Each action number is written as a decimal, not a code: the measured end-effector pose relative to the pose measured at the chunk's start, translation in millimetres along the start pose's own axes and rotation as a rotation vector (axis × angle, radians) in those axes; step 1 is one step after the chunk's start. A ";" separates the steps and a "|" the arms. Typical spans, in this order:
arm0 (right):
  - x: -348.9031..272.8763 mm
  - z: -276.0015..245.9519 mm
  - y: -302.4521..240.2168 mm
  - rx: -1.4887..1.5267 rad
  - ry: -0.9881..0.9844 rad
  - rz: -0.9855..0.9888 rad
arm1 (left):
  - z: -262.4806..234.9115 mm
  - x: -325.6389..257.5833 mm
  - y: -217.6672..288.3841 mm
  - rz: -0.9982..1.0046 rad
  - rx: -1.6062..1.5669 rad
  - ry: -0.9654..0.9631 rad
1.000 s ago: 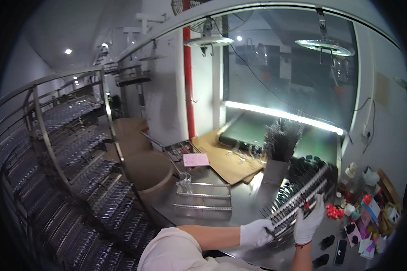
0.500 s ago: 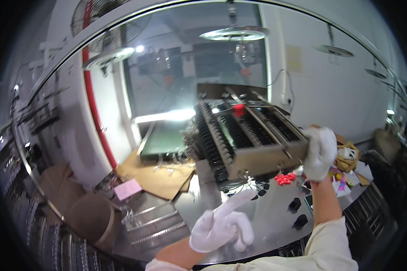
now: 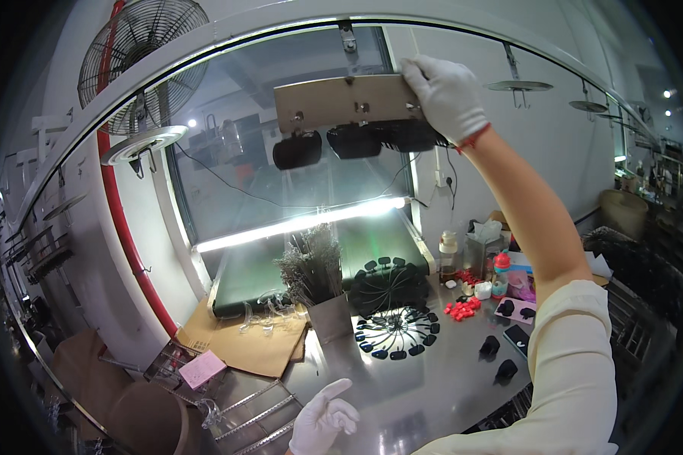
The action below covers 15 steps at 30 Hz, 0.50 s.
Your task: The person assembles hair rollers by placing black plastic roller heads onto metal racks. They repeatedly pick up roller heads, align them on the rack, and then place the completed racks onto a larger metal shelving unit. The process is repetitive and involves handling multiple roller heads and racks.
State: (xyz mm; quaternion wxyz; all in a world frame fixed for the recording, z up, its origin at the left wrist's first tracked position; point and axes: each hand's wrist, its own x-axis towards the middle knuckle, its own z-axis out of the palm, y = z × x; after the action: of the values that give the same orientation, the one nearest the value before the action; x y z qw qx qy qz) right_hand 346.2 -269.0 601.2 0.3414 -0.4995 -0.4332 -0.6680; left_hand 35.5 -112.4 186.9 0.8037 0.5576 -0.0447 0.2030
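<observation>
Raised high, my white-gloved right hand (image 3: 449, 100) is closed on the right end of a metal rack (image 3: 334, 105), just below the overhead rail. The rack's flat plate faces me. Dark rounded pieces (image 3: 355, 142), shaped like lenses, hang along its lower edge; the rest of the rack is hidden behind the plate. My left hand (image 3: 324, 423), also gloved, hovers low over the front of the table. It holds nothing; its index finger points out and the other fingers are loosely bent.
Hook discs (image 3: 140, 144) hang from the overhead rail (image 3: 463, 32). On the metal table stand a round wire holder with dark pieces (image 3: 396, 334), a box of thin wires (image 3: 330, 318), red bits (image 3: 463, 308), a phone (image 3: 517, 338) and cardboard (image 3: 254, 341). Beyond lies a green conveyor belt (image 3: 376, 239).
My right hand has lifted the rack from over the table up and to the left, toward the rail. My left hand has dropped lower and away. The wire holder and box are now uncovered.
</observation>
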 end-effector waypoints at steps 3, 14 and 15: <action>8.9 41.3 22.9 -0.089 -0.051 0.052 | -11.9 1.5 -7.6 -0.023 -0.035 0.039; 19.0 39.7 26.1 -0.799 -0.077 -0.218 | -128.9 -41.2 7.1 -0.009 0.367 0.583; 8.3 39.8 27.8 -0.874 -0.126 -0.082 | -152.3 -49.3 -8.7 0.018 0.644 0.698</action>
State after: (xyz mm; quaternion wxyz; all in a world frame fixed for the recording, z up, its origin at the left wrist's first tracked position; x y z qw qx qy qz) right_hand 383.5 -243.4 620.7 0.0443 -0.6192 -0.1492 -0.7696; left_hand -29.8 10.6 107.6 0.5552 0.6764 0.2883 0.3887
